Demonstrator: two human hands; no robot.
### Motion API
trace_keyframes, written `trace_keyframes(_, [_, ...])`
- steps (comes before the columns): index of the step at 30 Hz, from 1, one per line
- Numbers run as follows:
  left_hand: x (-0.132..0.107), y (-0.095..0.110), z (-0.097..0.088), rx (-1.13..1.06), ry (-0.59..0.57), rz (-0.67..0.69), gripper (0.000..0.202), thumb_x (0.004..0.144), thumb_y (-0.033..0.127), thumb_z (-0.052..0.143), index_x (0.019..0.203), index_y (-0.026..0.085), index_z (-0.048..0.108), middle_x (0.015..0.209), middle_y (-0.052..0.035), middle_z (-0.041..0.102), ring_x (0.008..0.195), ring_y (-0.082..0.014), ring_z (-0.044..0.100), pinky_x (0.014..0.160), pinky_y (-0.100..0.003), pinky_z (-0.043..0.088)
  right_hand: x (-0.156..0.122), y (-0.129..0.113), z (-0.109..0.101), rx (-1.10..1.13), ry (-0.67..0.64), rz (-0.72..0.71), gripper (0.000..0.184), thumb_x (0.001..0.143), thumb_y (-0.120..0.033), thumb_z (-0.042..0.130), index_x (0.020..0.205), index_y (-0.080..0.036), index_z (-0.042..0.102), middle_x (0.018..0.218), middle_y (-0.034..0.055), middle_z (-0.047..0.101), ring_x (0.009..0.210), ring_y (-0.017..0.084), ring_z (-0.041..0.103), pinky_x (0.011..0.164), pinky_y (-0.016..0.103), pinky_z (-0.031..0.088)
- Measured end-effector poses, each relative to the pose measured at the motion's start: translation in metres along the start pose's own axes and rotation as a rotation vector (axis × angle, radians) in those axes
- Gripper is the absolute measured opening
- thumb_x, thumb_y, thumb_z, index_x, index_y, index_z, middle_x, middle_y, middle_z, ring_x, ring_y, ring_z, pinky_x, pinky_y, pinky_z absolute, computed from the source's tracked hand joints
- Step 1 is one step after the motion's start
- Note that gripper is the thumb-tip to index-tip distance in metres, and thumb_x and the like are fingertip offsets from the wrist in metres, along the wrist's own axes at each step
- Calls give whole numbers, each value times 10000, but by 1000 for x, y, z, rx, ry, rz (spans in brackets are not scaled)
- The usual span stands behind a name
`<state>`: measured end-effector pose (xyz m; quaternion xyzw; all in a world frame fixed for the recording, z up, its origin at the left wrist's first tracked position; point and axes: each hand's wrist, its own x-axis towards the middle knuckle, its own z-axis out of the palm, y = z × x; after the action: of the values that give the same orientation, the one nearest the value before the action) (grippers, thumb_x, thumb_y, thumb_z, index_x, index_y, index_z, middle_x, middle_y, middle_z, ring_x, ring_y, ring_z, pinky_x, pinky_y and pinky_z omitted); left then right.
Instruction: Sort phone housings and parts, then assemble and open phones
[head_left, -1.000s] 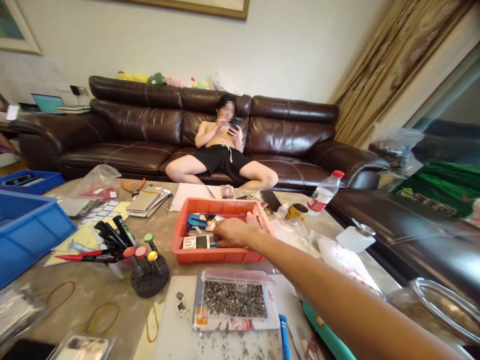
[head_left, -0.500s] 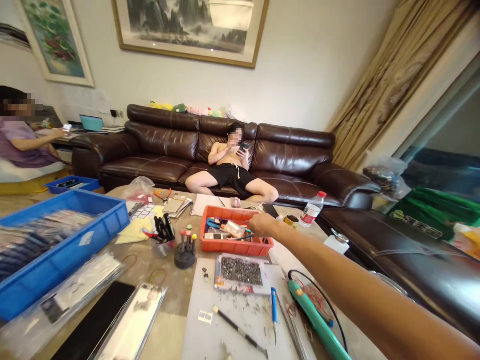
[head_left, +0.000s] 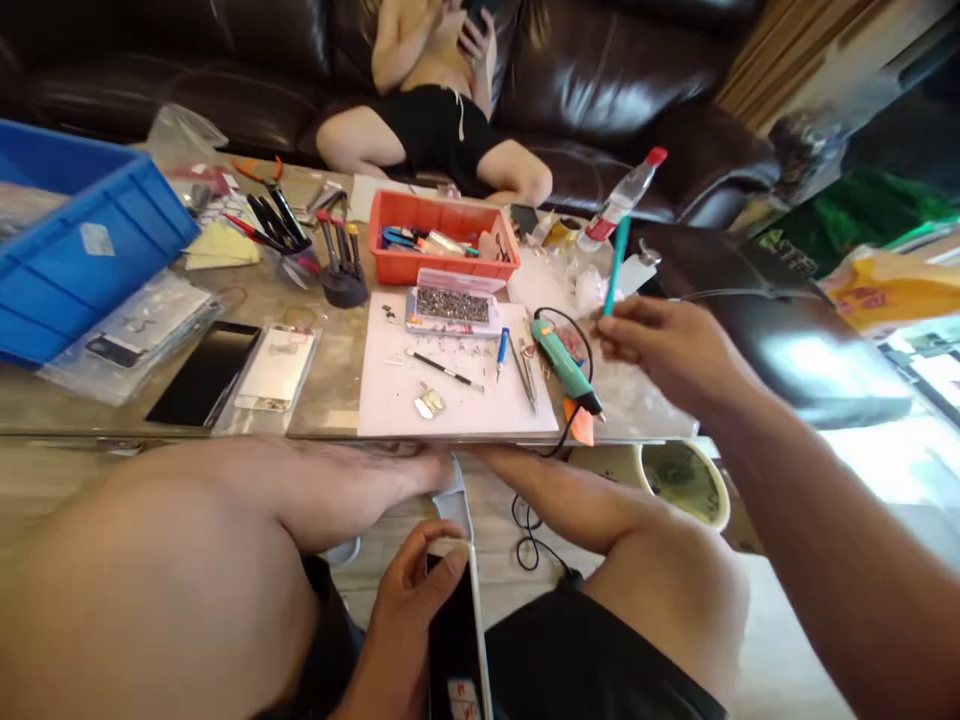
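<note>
My left hand [head_left: 405,610] is wrapped round a smartphone [head_left: 454,640] with a dark screen and pale edge, held above my lap with the thumb on its upper end. Over the right side of the table, my right hand [head_left: 671,345] pinches a thin teal stick [head_left: 619,258] that points upward; its exact kind is unclear. Behind the stick stands a bottle [head_left: 619,205] with a red cap. A teal-handled electric tool [head_left: 562,362] with a black cord lies left of this hand. On the white mat [head_left: 386,400] rest tweezers [head_left: 523,375], a blue screwdriver [head_left: 502,348] and a black rod [head_left: 446,370].
An orange bin [head_left: 442,265] of tools sits behind a box of small screws [head_left: 452,306]. At left are a blue crate [head_left: 97,240], a black screen panel [head_left: 206,372] and a bagged white phone part [head_left: 276,370]. Another person [head_left: 442,130] sits on the sofa opposite.
My right hand has left the orange bin and come back to the right with the teal stick. The view has tilted down, bringing my left hand and the smartphone into sight.
</note>
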<state>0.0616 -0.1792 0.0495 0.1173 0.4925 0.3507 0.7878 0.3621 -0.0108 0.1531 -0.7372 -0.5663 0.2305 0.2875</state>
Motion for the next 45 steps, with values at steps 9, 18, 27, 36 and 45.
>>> trace_keyframes(9, [-17, 7, 8, -22, 17, -66, 364, 786, 409, 865, 1038, 231, 671, 875, 14, 633, 790, -137, 607, 711, -242, 496, -228, 19, 98, 1052, -247, 504, 275, 823, -411, 885, 837, -187, 727, 699, 39, 762, 654, 163, 730, 631, 227, 607])
trace_keyframes(18, [-46, -20, -5, -275, -133, -296, 474, 778, 352, 853, 1203, 219, 691, 1048, -75, 748, 1006, -246, 705, 944, -387, 550, -268, 7, 133, 1387, -236, 545, 176, 900, -333, 824, 1001, -230, 725, 841, 33, 771, 650, 153, 724, 546, 215, 595])
trace_keyframes(27, [-47, -16, -12, 5, 52, -321, 801, 811, 251, 856, 1482, 247, 418, 1019, -96, 794, 887, -266, 790, 758, -323, 609, -277, 16, 124, 1225, -158, 508, 113, 854, -261, 869, 942, -269, 800, 919, 9, 804, 802, 147, 782, 749, 171, 637])
trace_keyframes(36, [-46, -15, -11, 154, 48, -206, 911, 762, 324, 894, 1482, 350, 337, 847, -12, 765, 616, -238, 755, 539, -289, 591, -275, 1, 121, 1077, -101, 435, 68, 871, -286, 849, 883, -254, 791, 853, 4, 794, 732, 128, 749, 681, 162, 621])
trace_keyframes(45, [-47, -12, -12, 184, 50, -205, 608, 722, 328, 913, 1165, 279, 500, 774, 2, 738, 587, -245, 740, 513, -299, 580, -274, -18, 121, 1125, -59, 546, 197, 872, -387, 835, 831, -226, 730, 761, 2, 738, 518, 116, 641, 477, 214, 564])
